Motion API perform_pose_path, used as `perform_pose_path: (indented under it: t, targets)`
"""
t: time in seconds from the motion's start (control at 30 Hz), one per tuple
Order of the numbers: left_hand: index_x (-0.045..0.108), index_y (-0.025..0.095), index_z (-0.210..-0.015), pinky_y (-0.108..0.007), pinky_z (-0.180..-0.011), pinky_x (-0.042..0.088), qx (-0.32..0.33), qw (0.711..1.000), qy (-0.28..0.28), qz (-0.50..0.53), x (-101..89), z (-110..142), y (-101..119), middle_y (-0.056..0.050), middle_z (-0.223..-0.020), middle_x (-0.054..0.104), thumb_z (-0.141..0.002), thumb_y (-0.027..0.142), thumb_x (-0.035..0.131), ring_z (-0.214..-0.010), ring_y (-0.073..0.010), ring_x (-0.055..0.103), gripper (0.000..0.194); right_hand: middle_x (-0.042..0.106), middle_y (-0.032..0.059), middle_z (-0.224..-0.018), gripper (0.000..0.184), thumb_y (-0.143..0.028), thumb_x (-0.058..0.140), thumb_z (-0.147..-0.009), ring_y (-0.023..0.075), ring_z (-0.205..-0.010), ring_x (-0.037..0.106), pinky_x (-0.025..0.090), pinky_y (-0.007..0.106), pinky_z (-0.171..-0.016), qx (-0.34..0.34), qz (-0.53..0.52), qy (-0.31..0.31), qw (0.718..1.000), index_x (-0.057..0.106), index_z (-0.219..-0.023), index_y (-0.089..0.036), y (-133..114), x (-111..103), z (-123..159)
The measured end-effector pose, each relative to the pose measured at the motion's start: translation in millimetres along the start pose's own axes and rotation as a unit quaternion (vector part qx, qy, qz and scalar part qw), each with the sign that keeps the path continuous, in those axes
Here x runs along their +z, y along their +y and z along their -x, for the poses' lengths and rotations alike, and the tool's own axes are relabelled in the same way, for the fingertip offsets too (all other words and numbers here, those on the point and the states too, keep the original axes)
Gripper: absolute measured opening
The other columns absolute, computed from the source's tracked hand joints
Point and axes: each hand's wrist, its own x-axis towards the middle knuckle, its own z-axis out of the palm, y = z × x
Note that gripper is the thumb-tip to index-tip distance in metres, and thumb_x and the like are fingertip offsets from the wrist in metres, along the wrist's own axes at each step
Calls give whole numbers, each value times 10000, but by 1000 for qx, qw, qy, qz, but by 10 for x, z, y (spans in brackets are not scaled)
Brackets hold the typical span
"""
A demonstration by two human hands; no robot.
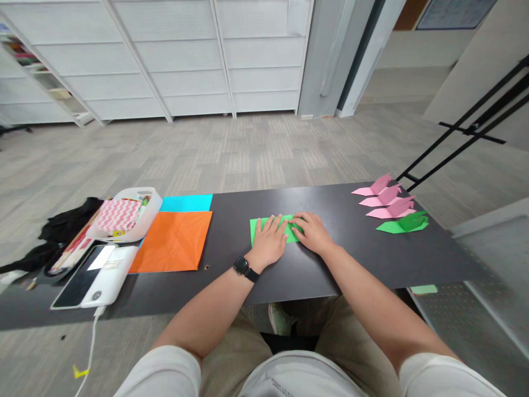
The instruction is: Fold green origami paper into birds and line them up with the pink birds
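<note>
A green sheet of paper (pixel 257 227), partly folded, lies on the dark table (pixel 355 253) in front of me. My left hand (pixel 269 241) rests flat on it with fingers spread, a black watch on the wrist. My right hand (pixel 313 231) presses on the sheet's right part, fingertips pointing left along a fold. Both hands cover most of the sheet.
Three pink folded paper shapes (pixel 386 199) and a green one (pixel 407 223) lie at the table's right end. An orange sheet (pixel 176 241) over a cyan sheet (pixel 187 203) lies to the left, beside a white tray (pixel 126 218), a white device with a phone (pixel 93 275) and black cloth (pixel 68 220).
</note>
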Motion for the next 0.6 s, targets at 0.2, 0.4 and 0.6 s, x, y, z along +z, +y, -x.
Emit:
perform_pose_path:
  t: [0.2,0.4,0.6]
  targets:
    - [418,265,-1662,-679,-1334,194,-1,1000,-4,3,-42,27,17,-71,-1758,348,-1123,382,314,-1632,-322,321,562,691,114,-1325,302,-299,584,-1018,301,-1251,613,439,502,-1104,-1,2,-10,1000,752,-1268,-277,77,-2,19]
    - [430,261,-1657,-684,-1342,151,-1,1000,0,-28,-95,113,-55,-73,-1766,330,-1123,380,304,-1652,-329,273,562,689,111,-1328,287,-330,591,-1023,298,-1243,612,427,488,-1100,-6,-3,-4,1000,758,-1249,-270,102,26,18]
    - [437,230,-1656,-698,-1335,129,-15,997,-7,-80,-265,330,-287,-124,-1769,307,-1114,361,324,-1649,-356,277,569,697,109,-1299,289,-328,587,-1018,298,-1225,616,425,493,-1087,-6,-13,0,1000,764,-1236,-261,103,30,15]
